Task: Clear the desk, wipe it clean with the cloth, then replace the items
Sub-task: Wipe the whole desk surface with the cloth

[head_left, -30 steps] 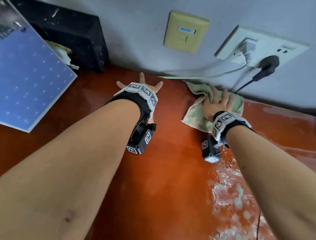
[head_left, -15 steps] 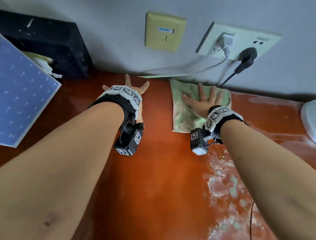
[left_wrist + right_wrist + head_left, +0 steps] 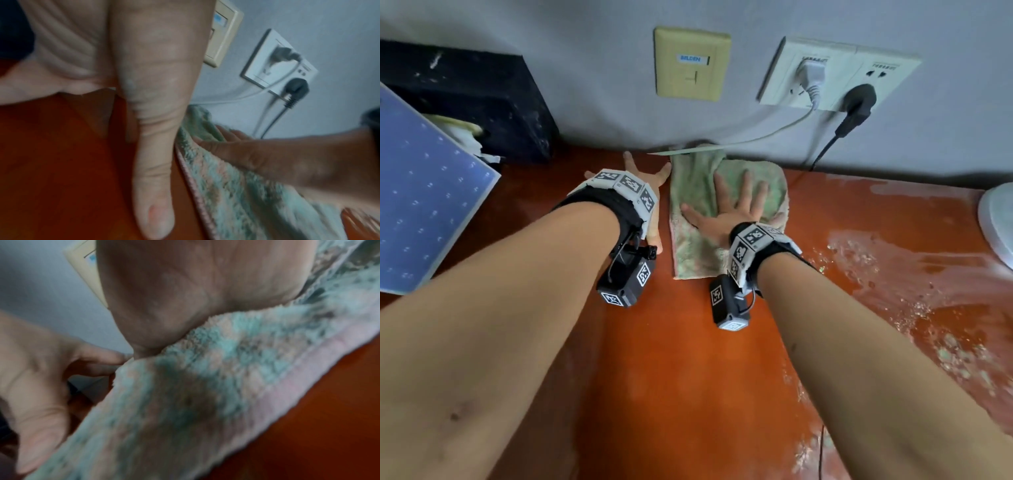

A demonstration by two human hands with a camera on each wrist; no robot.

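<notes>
A pale green and pink cloth (image 3: 695,192) (image 3: 232,186) (image 3: 205,386) lies flat on the red-brown desk (image 3: 688,377) against the wall. My right hand (image 3: 732,209) presses down on it with fingers spread and straight. My left hand (image 3: 643,181) rests flat on the bare desk just left of the cloth, fingers splayed, its thumb (image 3: 152,162) lying along the cloth's pink edge. In the right wrist view the heel of my right palm (image 3: 185,288) sits on the cloth.
A black box (image 3: 465,102) stands at the back left, with a blue dotted board (image 3: 421,205) in front of it. White and black cables (image 3: 822,150) hang from wall sockets (image 3: 835,75) to the desk. Worn pale patches (image 3: 928,308) mark the desk's right side; a white object (image 3: 996,226) sits at the right edge.
My right hand has slid the cloth leftward along the wall until it lies beside my left hand. The left hand has stayed flat on the desk.
</notes>
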